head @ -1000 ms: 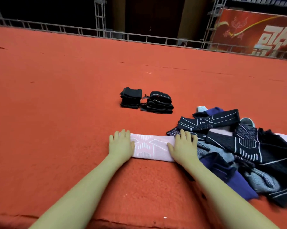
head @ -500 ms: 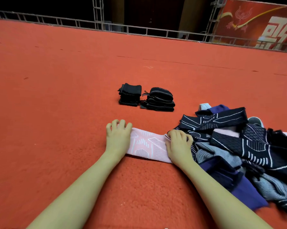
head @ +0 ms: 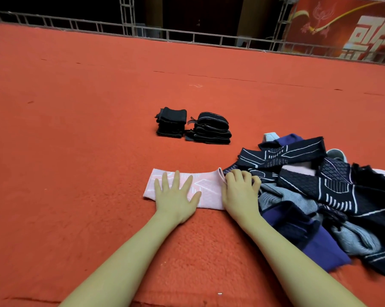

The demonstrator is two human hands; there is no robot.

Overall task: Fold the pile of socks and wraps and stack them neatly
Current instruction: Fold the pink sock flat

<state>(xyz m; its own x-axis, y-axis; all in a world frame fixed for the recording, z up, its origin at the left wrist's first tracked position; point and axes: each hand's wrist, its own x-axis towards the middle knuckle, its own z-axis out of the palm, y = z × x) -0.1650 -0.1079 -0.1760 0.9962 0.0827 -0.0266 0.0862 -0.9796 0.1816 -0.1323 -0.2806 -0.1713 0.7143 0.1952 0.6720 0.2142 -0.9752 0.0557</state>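
Landmark: the pale pink knitted sock with a white line pattern [head: 206, 191] is lying flat and lengthwise on the red carpeted floor [head: 76, 151]; every place below is being given relative to it.
Left hand [head: 176, 197]: is lying palm down on the left half of the pink sock, with the fingers straight and spread apart, pressing the fabric flat; the sock's left end is showing just beyond the little finger.
Right hand [head: 240, 191]: is resting at the right end of the pink sock, with the fingers curled together; the thumb side is touching the sock's raised right edge, and the fingertips are hidden, so it cannot be told whether they are pinching that edge.
Folded black stack [head: 171, 125]: a pile of folded black knitted pieces is sitting on the floor well beyond the pink sock, above its left half.
Folded black-and-grey stack [head: 211, 130]: a second pile of folded dark pieces with pale trim is sitting just beside the first, on its right.
Unfolded pile [head: 320, 196]: a loose heap of navy, grey and purple patterned socks and wraps is lying directly to the right of the pink sock, touching the right hand.
Metal truss railing [head: 187, 37]: is running along the far edge of the floor, far beyond the pink sock.
Red banner [head: 346, 27]: is hanging behind the railing, far beyond and to the right.
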